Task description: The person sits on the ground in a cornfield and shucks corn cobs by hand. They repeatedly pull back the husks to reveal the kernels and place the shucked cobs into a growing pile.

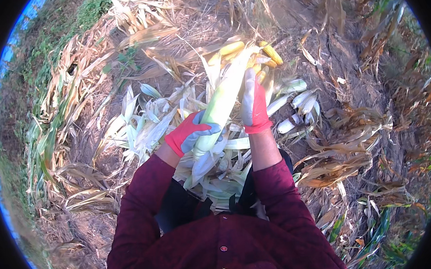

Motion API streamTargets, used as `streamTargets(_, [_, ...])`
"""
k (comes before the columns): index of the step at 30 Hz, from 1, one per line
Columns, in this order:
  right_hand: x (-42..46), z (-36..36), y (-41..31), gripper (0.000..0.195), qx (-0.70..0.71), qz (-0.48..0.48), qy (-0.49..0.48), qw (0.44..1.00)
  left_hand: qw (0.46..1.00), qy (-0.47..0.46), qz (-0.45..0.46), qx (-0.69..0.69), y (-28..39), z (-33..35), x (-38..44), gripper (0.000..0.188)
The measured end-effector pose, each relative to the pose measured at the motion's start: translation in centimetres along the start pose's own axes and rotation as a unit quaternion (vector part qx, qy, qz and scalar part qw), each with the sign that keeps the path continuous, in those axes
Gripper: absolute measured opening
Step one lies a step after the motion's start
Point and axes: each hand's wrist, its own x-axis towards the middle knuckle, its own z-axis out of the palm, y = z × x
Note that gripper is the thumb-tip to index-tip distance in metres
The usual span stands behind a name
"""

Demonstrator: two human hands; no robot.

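Observation:
Both hands wear red and grey work gloves. An ear of corn in pale green husk (219,101) slants up and to the right across the middle, with my left hand (197,131) wrapped round its lower part. My right hand (254,103) is upright just right of the ear's upper half; its palm side faces the ear, and whether its fingers grip any husk cannot be told. Beyond the hands, husked yellow corn cobs (271,53) lie in a small heap on the soil, partly hidden behind the husk's bright upper end.
Stripped pale husks (151,125) lie at the left and between my knees. More ears, pale in their husks (305,100), rest on the ground to the right. Dry brown corn stalks and leaves (340,146) lie on both sides, with green weeds (92,11) at the upper left.

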Motion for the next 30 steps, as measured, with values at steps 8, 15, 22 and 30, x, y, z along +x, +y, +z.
streamTargets(8, [0.0, -0.6, -1.9, 0.032, 0.130, 0.028, 0.081, 0.988, 0.982, 0.066, 0.058, 0.168, -0.1, -0.8, 0.5, 0.053])
streamTargets(15, [-0.3, -0.6, -2.8, 0.029, 0.100, 0.053, 0.073, 0.991, 0.927, 0.112, 0.159, 0.320, -0.2, -1.8, 0.1, 0.065])
streamTargets(22, [-0.4, 0.3, -1.3, 0.027, 0.164, 0.068, 0.099, 0.979, 0.749, 0.254, 0.244, 0.561, -1.0, -2.1, 0.0, 0.079])
streamTargets(30, [-0.2, 0.6, 0.3, 0.022, 0.248, 0.099, 0.130, 0.955, 0.627, 0.307, 0.281, 0.658, -1.2, -1.7, 0.1, 0.086])
